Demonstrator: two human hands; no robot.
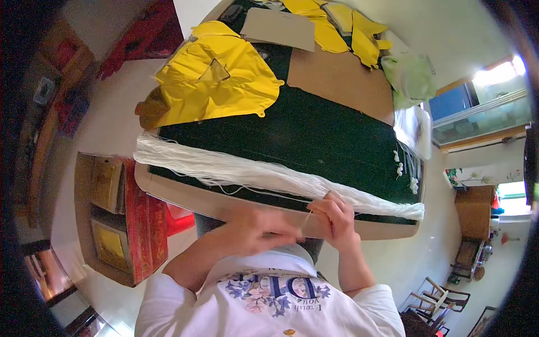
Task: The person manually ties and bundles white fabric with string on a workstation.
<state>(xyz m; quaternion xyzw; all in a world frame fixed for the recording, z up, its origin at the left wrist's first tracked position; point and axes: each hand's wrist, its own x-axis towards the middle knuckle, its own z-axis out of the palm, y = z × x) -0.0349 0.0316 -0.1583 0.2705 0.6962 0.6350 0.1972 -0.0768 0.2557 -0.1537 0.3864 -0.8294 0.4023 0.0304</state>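
A long bundle of white string (247, 171) lies across the front of the dark green table surface (314, 126). At the table's near edge, my right hand (334, 216) is closed in a pinch on a thin strand, just below the bundle. To its left, my left hand (264, 227) is smeared by motion in front of my shirt, and its fingers cannot be made out. Yellow sheets (224, 73) lie on the table's left part, beyond the bundle. Small white knotted strings (400, 168) hang at the right side of the table.
A brown board (342, 81) and grey card (278, 29) lie farther back, beside more yellow pieces (365, 42). Pale green plastic (412, 78) is at the back right. An open cardboard box (84, 210) stands left of the table. Wooden chairs (438, 297) stand at the lower right.
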